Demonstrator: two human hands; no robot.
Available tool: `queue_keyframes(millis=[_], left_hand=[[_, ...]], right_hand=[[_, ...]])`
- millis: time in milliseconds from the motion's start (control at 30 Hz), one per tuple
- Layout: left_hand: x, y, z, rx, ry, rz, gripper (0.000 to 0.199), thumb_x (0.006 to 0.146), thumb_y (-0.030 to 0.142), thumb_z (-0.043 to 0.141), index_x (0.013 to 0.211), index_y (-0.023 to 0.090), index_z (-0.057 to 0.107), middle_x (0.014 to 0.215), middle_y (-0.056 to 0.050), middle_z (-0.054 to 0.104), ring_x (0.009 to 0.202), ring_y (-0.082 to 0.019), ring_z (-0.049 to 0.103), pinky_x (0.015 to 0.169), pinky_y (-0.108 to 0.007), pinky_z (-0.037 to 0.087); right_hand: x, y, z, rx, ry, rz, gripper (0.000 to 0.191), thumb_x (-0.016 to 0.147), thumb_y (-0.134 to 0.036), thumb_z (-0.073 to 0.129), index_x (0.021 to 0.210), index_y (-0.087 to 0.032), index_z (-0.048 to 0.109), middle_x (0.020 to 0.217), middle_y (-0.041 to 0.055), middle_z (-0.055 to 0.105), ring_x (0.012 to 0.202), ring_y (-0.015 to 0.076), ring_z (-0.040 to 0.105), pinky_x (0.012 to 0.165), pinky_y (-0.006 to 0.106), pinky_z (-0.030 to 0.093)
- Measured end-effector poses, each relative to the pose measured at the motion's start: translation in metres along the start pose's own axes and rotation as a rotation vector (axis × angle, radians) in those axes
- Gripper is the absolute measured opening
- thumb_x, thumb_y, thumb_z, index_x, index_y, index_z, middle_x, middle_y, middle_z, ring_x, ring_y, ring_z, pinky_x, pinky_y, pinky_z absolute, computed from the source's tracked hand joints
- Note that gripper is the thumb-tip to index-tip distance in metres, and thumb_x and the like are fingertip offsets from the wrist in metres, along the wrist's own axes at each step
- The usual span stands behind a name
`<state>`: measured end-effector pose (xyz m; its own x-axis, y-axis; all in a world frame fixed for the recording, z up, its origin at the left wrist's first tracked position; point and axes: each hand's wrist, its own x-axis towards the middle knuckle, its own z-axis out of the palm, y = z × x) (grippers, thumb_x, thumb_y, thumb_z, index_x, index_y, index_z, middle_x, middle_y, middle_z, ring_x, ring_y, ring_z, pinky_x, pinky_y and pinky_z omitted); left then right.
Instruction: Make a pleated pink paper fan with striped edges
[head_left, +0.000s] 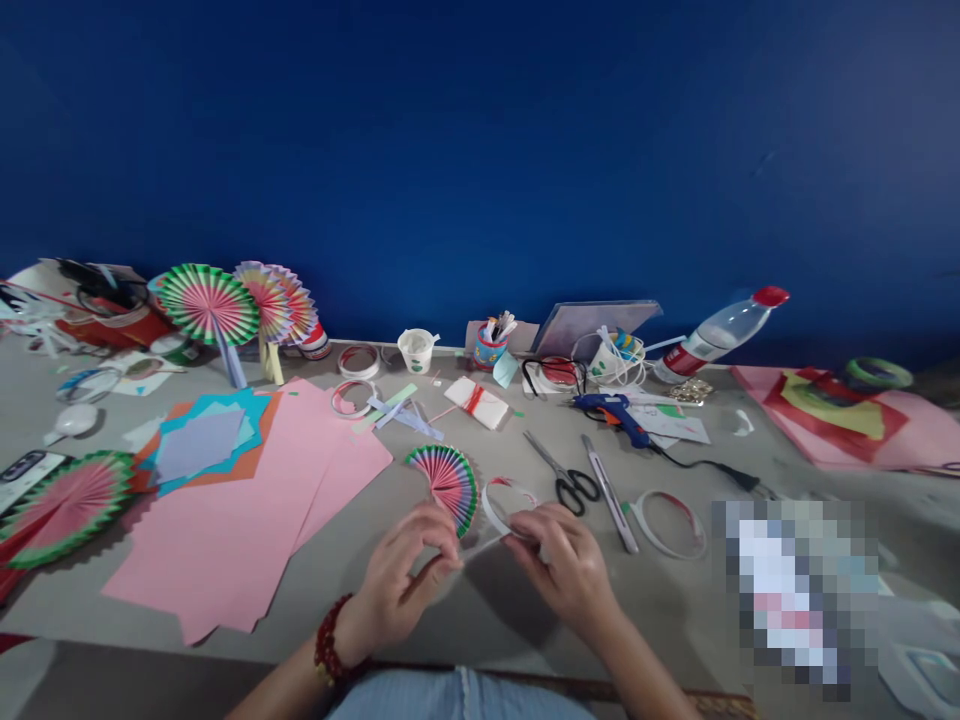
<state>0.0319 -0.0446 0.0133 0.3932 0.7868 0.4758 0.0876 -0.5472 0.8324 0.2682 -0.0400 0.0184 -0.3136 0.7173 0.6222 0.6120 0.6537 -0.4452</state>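
Note:
A short white strip of tape (484, 547) is stretched between my two hands above the table. My left hand (405, 575), with a red bead bracelet at the wrist, pinches one end of it between thumb and fingers. The fingers of my right hand (562, 565) are closed at the other end, on a white tape roll (491, 508) whose ring stands up beyond them. Just past my left hand lies a half-round pleated paper fan (448, 480) in pink, purple and green. Black-handled scissors (574, 488) and a utility knife (611, 495) lie right of the roll.
Pink paper sheets (217, 540) cover the left, beside a green-edged fan (75, 500). Upright fans (210, 305) stand behind. A blue glue gun (615, 412), another tape roll (671, 525) and a leaning bottle (716, 335) are at right; a white cup (417, 350) stands near the wall.

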Motion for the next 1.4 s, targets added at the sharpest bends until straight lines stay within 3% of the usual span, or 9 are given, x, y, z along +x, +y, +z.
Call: queue_keyframes(millis=[367, 567, 700, 800, 867, 967, 1100, 1233, 1400], left_hand=[[0.0, 0.007, -0.001, 0.048, -0.123, 0.039, 0.022, 0.092, 0.003, 0.045, 0.101, 0.022, 0.051, 0.094, -0.006, 0.058, 0.092, -0.019, 0.057, 0.082, -0.031, 0.049], [-0.003, 0.005, 0.001, 0.112, -0.081, 0.013, 0.019, 0.092, 0.005, 0.047, 0.099, 0.022, 0.052, 0.093, -0.005, 0.059, 0.09, -0.018, 0.057, 0.082, -0.03, 0.048], [-0.004, -0.002, 0.0, 0.161, -0.02, -0.091, 0.013, 0.095, 0.012, 0.048, 0.102, 0.021, 0.055, 0.096, -0.006, 0.062, 0.093, -0.018, 0.059, 0.084, -0.031, 0.049], [0.001, -0.015, -0.01, 0.174, 0.045, -0.256, 0.013, 0.097, 0.025, 0.05, 0.107, 0.02, 0.055, 0.101, -0.007, 0.062, 0.091, -0.018, 0.061, 0.081, -0.03, 0.05], [0.008, -0.028, -0.02, 0.272, 0.058, -0.364, 0.016, 0.099, 0.032, 0.046, 0.1, 0.019, 0.057, 0.098, -0.007, 0.063, 0.088, -0.018, 0.061, 0.078, -0.029, 0.049], [0.02, -0.048, -0.031, 0.555, -0.111, -0.459, 0.027, 0.097, 0.04, 0.05, 0.086, 0.019, 0.062, 0.086, -0.005, 0.061, 0.077, -0.019, 0.058, 0.071, -0.03, 0.045], [0.03, -0.064, -0.028, 0.765, -0.155, -0.476, 0.029, 0.092, 0.044, 0.056, 0.078, 0.019, 0.062, 0.084, -0.006, 0.062, 0.079, -0.021, 0.059, 0.071, -0.031, 0.041], [0.035, -0.064, -0.021, 0.786, -0.192, -0.499, 0.023, 0.089, 0.039, 0.061, 0.078, 0.018, 0.061, 0.084, -0.006, 0.063, 0.08, -0.022, 0.06, 0.072, -0.031, 0.039], [0.035, -0.058, -0.026, 0.707, -0.243, -0.488, 0.009, 0.084, 0.021, 0.059, 0.075, 0.019, 0.056, 0.081, -0.004, 0.061, 0.075, -0.019, 0.056, 0.066, -0.028, 0.035]], right_hand=[[0.002, 0.002, 0.0, 0.122, -0.065, -0.022, 0.019, 0.091, -0.009, 0.054, 0.103, -0.022, 0.059, 0.087, 0.0045, 0.073, 0.078, 0.017, 0.068, 0.077, 0.032, 0.052], [0.001, 0.006, -0.002, 0.086, -0.082, -0.047, 0.017, 0.091, -0.008, 0.052, 0.098, -0.021, 0.06, 0.086, 0.0043, 0.073, 0.079, 0.0168, 0.068, 0.075, 0.032, 0.051], [0.001, 0.011, -0.005, 0.007, -0.096, -0.072, 0.016, 0.092, -0.009, 0.051, 0.098, -0.021, 0.061, 0.086, 0.005, 0.074, 0.077, 0.0171, 0.067, 0.076, 0.033, 0.05], [0.001, 0.017, -0.007, -0.075, -0.092, -0.092, 0.016, 0.092, -0.01, 0.051, 0.097, -0.02, 0.062, 0.085, 0.0055, 0.074, 0.076, 0.0176, 0.067, 0.075, 0.033, 0.05], [0.002, 0.022, -0.009, -0.121, -0.079, -0.102, 0.016, 0.091, -0.01, 0.052, 0.096, -0.02, 0.063, 0.084, 0.0052, 0.074, 0.076, 0.0179, 0.067, 0.074, 0.032, 0.049], [0.005, 0.028, -0.01, -0.163, -0.077, -0.121, 0.015, 0.091, -0.01, 0.053, 0.094, -0.02, 0.063, 0.085, 0.0053, 0.074, 0.076, 0.0181, 0.067, 0.073, 0.032, 0.049], [0.008, 0.035, -0.008, -0.175, -0.093, -0.154, 0.014, 0.092, -0.013, 0.053, 0.092, -0.02, 0.064, 0.086, 0.0057, 0.074, 0.077, 0.0184, 0.067, 0.073, 0.031, 0.048], [0.009, 0.037, -0.005, -0.149, -0.108, -0.154, 0.014, 0.093, -0.014, 0.051, 0.092, -0.021, 0.063, 0.087, 0.0059, 0.074, 0.076, 0.0179, 0.067, 0.073, 0.03, 0.049], [0.007, 0.039, -0.004, -0.118, -0.098, -0.142, 0.014, 0.093, -0.012, 0.051, 0.093, -0.021, 0.062, 0.086, 0.0057, 0.074, 0.076, 0.0178, 0.068, 0.072, 0.03, 0.05]])
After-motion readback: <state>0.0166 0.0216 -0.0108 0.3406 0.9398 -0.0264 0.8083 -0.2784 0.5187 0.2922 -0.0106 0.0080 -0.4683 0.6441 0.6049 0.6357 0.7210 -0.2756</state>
